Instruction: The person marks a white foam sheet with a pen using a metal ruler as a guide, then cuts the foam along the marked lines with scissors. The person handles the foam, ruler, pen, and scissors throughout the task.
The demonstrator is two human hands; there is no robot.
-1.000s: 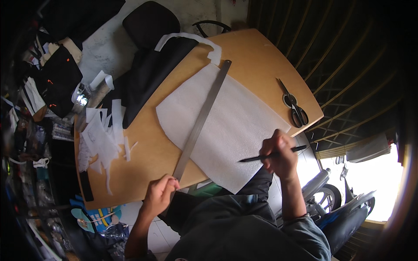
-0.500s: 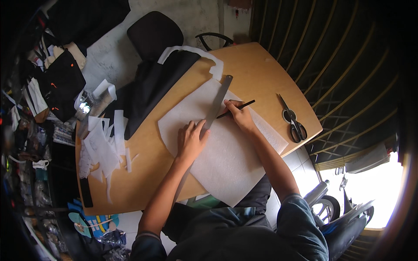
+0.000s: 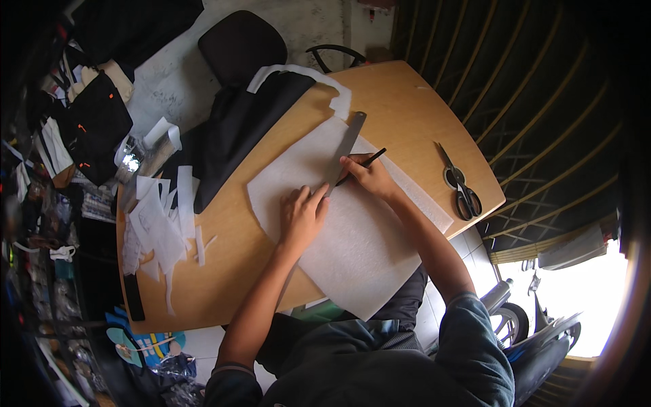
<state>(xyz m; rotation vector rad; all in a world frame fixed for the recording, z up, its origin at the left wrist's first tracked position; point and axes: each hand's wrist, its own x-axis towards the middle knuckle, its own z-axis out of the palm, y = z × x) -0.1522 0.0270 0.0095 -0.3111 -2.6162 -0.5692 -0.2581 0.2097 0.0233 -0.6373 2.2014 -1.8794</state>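
A large pale sheet (image 3: pixel 359 254), white and slightly textured, lies on the wooden table and hangs past its near edge. Across it runs a long metal ruler (image 3: pixel 348 144), slanting from the far right toward me. My left hand (image 3: pixel 302 218) presses down on the ruler, fingers spread and partly covering it. Beside the ruler's right edge, my right hand (image 3: pixel 371 178) pinches a slim black pen (image 3: pixel 377 157). The pen's tip is mostly hidden by the fingers, near the ruler's edge. Black-handled scissors (image 3: pixel 462 192) lie to the right on the table.
White offcuts (image 3: pixel 157 227) pile up on the table's left side. Black fabric (image 3: pixel 252 125) drapes over the far left edge, with a curved white strip (image 3: pixel 342 102) beside it. A dark chair (image 3: pixel 243 47) stands behind the table (image 3: pixel 413 102). A motorbike (image 3: pixel 542 353) is at lower right.
My right hand with the pen has shifted slightly left, closer to the ruler, and the pen's angle has changed a little. The left hand stays on the ruler.
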